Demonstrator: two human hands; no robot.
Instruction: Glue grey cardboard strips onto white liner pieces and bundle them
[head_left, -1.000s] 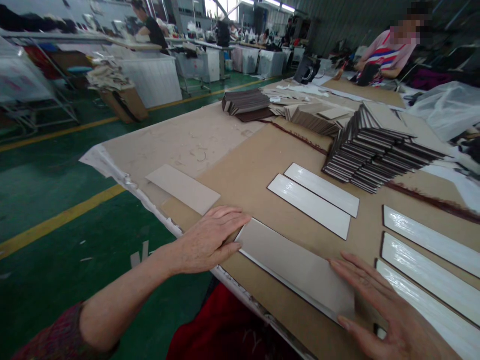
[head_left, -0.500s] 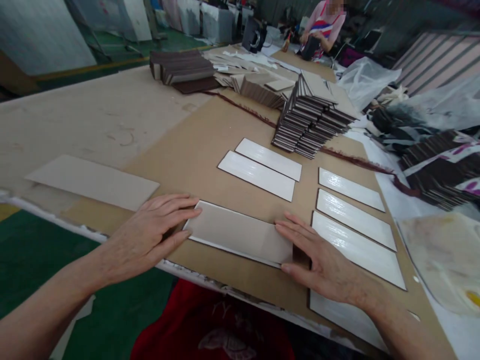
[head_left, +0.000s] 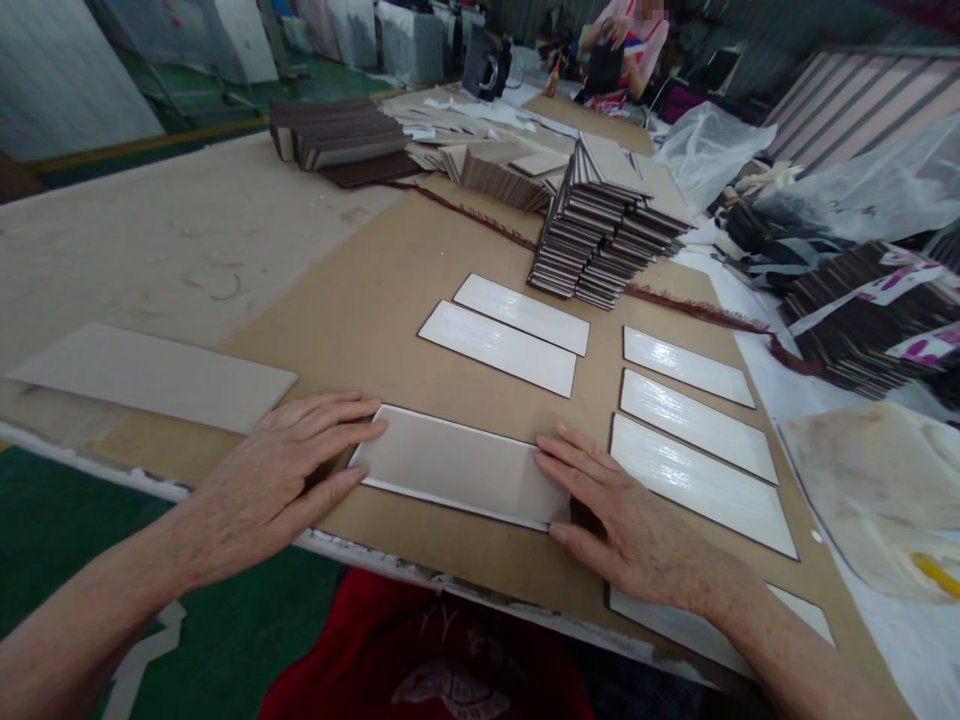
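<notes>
A matte beige rectangular panel [head_left: 457,465] lies flat on the brown cardboard sheet [head_left: 360,310] near the table's front edge. My left hand [head_left: 281,475] rests with fingers stretched flat against the panel's left end. My right hand [head_left: 622,525] lies flat with its fingers on the panel's right end. Neither hand grips anything. Two glossy white panels [head_left: 506,330] lie side by side just beyond. Three more glossy white panels [head_left: 694,425] lie in a column to the right, and another white panel [head_left: 802,605] is partly hidden under my right wrist.
A tall fanned stack of dark-edged panels [head_left: 600,225] stands behind the white ones. More stacks [head_left: 337,135] lie at the back left. A loose beige panel [head_left: 150,375] sits at the left. A seated person [head_left: 622,50] works at the far end. Clear plastic [head_left: 877,490] lies right.
The view has swung right and down, and the beige panel now lies squarer to the table edge. My right hand has come further onto its right end; the left has stayed at its left end.
</notes>
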